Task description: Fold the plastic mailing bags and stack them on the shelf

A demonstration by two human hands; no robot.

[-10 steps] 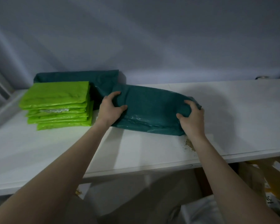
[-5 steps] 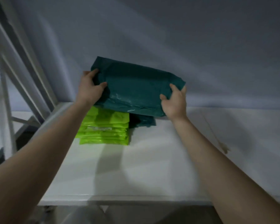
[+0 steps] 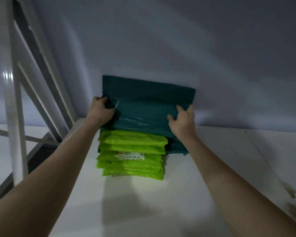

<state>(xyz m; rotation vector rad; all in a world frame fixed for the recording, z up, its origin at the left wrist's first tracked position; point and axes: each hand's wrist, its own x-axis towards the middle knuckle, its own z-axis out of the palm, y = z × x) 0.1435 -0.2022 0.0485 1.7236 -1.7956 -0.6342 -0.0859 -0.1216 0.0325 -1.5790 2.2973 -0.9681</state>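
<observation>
Left hand (image 3: 99, 111) fingers curled around left edge of folded dark green bag (image 3: 143, 106), bag on top of lime green bag stack (image 3: 132, 156) on white shelf (image 3: 212, 168), right hand (image 3: 182, 124) fingers spread loosely against bag's right end

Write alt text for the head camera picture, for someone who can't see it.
Two bare hands set a folded dark teal mailing bag on a stack of lime green mailing bags at the back of a white shelf. The left hand grips its left edge; the right hand rests on its right end, fingers spread.
</observation>
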